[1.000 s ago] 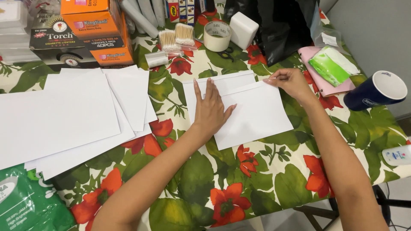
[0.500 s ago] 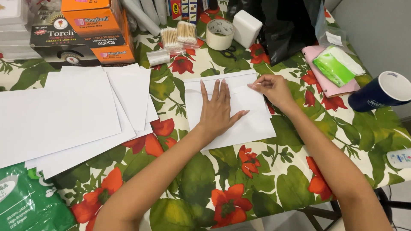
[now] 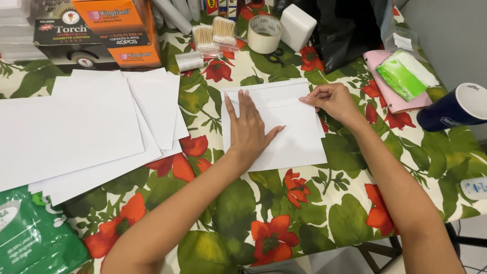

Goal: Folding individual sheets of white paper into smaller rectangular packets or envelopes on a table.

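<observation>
In the head view, the first thing we notice is what has changed. One second ago the top layer of the sheet (image 3: 284, 127) lay crooked, with its right corner pushed out toward the cup (image 3: 454, 107). Now this layer sits nearly square over the lower layer, and the edges at the right and the bottom almost match. Only a narrow strip of the lower layer shows along the top. We judge that the fold is now lined up and that what remains is to press it flat.

The sheet lies on the flowered tablecloth (image 3: 284, 213), a little right of the middle, near the stack of paper (image 3: 81, 127) on its left but apart from it.

The left hand (image 3: 248, 129) is open and flat. Its palm presses on the left half of the sheet, the fingers are spread and point away from us, and the thumb reaches to the right. The forearm comes in from the lower left.

The right hand (image 3: 332, 101) is at the upper right edge of the sheet. Its fingers are curled and the fingertips pinch or press that edge; we cannot tell which. Compared with a second ago, this hand has come a little closer to the left one. The forearm comes from the lower right.

Behind the sheet are a tape roll (image 3: 264, 34) and scissors (image 3: 275, 57).
</observation>
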